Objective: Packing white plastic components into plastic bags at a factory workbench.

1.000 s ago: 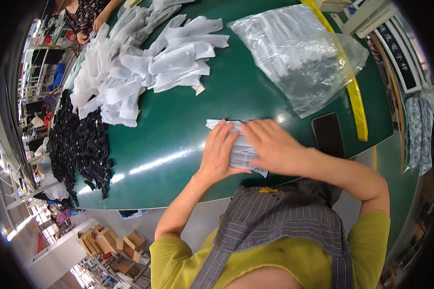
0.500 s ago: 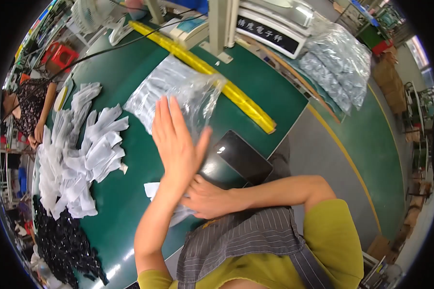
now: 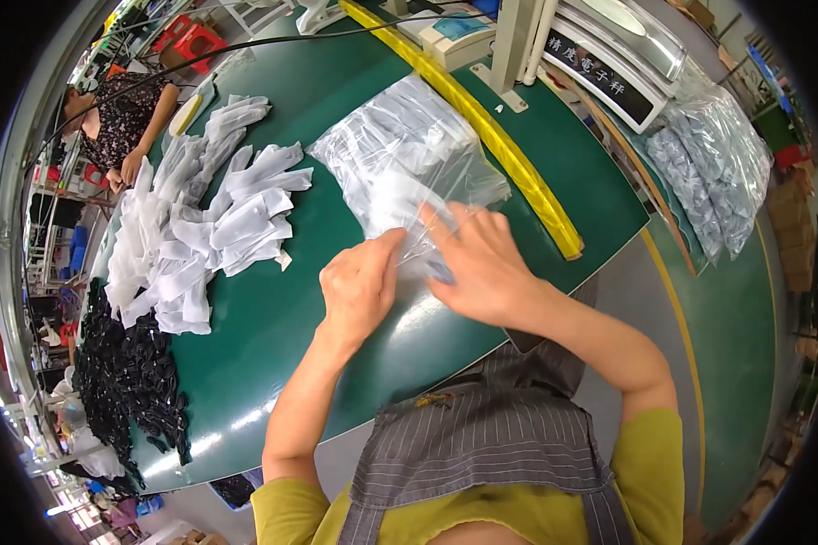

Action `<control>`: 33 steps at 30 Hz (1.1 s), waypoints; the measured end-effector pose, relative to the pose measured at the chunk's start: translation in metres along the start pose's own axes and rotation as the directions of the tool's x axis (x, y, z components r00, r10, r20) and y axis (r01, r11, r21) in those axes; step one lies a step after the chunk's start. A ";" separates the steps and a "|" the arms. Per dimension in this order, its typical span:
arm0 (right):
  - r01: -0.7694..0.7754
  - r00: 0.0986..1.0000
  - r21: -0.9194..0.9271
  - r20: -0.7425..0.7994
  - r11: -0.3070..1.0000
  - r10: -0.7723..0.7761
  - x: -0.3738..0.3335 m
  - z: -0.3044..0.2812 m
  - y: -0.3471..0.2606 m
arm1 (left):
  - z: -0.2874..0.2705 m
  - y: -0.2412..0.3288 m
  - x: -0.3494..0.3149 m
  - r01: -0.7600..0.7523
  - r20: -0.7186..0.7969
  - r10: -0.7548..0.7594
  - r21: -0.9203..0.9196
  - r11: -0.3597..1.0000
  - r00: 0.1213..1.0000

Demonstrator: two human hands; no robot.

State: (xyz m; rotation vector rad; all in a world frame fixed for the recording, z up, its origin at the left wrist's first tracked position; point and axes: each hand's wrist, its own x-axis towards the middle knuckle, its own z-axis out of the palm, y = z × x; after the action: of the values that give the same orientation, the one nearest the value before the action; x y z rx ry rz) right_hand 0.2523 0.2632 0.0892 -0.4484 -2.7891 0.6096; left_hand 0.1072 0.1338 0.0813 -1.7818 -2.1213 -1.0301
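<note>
A clear plastic bag (image 3: 495,182) full of folded white fabric pieces (image 3: 409,118) lies on the green table, its mouth toward me. My left hand (image 3: 359,283) is closed, thumb and forefinger pinching the bag's near edge. At the mouth, my right hand (image 3: 486,271) has its fingers against the film, with a blurred white fabric piece (image 3: 398,195) between thumb and fingers and reaching into the bag. How far those fingertips are inside is hard to make out. On the left, a loose heap of similar white pieces (image 3: 186,236) spreads over the table.
A yellow wrapped roll (image 3: 518,177) crosses the table beyond the bag. Black strips (image 3: 132,386) are piled at the near left. Beyond the posts stand a scale (image 3: 600,77) and a stuffed clear bag (image 3: 723,173). Another person (image 3: 123,118) is at the far left.
My view has swung, so the table sits farther right and up. My raised left hand has come down onto the bag's edge. My right hand has moved from near my body to the bag's mouth.
</note>
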 end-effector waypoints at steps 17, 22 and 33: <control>-0.312 0.927 -0.349 -0.316 0.884 0.203 0.052 0.083 0.068 | 0.005 0.009 -0.042 -0.142 0.143 0.179 -0.233 0.962 0.974; -0.079 0.988 -0.290 -0.149 0.954 0.036 0.016 0.052 0.074 | -0.052 -0.113 -0.035 0.172 0.059 -0.181 0.131 0.976 0.982; 0.439 0.897 0.368 -0.231 0.819 -0.377 0.065 0.049 -0.070 | -0.059 -0.209 -0.073 0.364 -0.083 -0.355 0.202 0.909 0.931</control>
State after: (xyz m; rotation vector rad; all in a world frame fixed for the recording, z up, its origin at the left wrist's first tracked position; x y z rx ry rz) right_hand 0.1608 0.2076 0.0876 0.1889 -2.4019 0.9770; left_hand -0.0834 0.0316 0.0045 -1.2863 -2.4837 -0.8609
